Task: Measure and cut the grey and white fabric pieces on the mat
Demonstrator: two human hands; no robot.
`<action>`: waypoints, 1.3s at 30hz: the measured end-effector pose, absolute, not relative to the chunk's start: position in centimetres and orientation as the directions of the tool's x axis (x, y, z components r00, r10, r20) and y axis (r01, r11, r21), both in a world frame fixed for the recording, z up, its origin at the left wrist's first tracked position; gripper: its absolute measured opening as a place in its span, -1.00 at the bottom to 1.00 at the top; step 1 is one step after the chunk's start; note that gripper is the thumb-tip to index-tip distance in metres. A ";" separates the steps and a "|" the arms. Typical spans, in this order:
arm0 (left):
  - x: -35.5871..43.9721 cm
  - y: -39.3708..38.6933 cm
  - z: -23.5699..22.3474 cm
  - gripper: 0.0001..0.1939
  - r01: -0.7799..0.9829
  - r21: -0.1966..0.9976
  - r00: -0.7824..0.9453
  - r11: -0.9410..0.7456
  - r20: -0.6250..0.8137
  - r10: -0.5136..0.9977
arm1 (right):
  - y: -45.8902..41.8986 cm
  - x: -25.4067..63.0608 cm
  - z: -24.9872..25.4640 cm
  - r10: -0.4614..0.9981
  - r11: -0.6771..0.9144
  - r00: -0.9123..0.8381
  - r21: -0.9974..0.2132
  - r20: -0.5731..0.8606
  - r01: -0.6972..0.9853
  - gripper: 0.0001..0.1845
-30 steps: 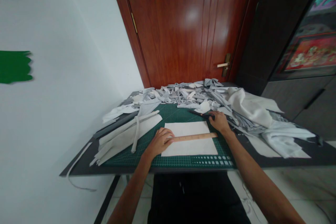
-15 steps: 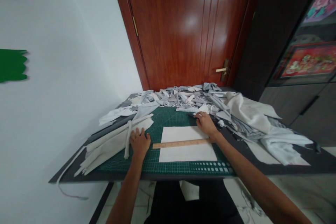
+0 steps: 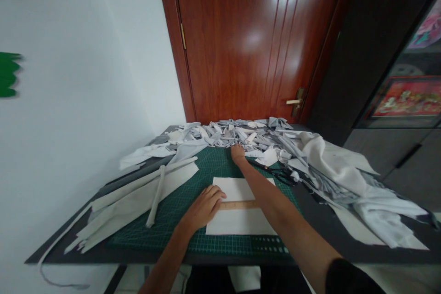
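Observation:
A white rectangular piece of fabric (image 3: 241, 225) lies flat on the green cutting mat (image 3: 179, 197), with a wooden ruler (image 3: 239, 205) across it. My left hand (image 3: 206, 203) rests flat over the ruler's left end and the fabric's left edge, fingers stretched out. Farther off, my right hand (image 3: 237, 152) reaches to the near edge of a heap of grey and white fabric scraps (image 3: 220, 134). Its fingertips are lost among the scraps, so I cannot tell what they hold. My right forearm covers part of the fabric and ruler. Black scissors (image 3: 280, 174) lie right of that arm.
Long beige fabric strips (image 3: 138, 204) lie on the left, with a narrow rolled strip (image 3: 156, 197) across them. Crumpled white cloth (image 3: 344, 165) is piled on the right. Beyond the table stand a wooden door (image 3: 237, 46) and a dark cabinet (image 3: 389, 156).
My left hand has moved right, from beside the rolled strip onto the ruler and fabric. My right hand has gone left and forward to the scraps, away from the scissors. The view has shifted slightly.

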State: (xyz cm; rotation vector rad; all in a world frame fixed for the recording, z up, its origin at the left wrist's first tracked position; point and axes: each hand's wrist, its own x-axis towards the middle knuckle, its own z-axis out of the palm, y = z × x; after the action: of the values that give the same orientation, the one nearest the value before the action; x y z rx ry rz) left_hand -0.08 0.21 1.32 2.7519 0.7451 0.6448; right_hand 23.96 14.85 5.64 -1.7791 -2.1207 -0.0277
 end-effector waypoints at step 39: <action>2.7 -1.3 -0.5 -0.84 0.422 0.387 0.792 -0.820 0.282 0.541 | -15.8 32.7 -2.3 0.892 0.333 0.042 -0.715 0.451 0.615 -0.82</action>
State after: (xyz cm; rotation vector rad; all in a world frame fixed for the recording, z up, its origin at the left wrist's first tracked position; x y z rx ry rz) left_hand 2.71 -1.26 -0.46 2.6777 0.7397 0.5547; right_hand 32.69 -15.77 -2.29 -1.3733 -1.6637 0.3719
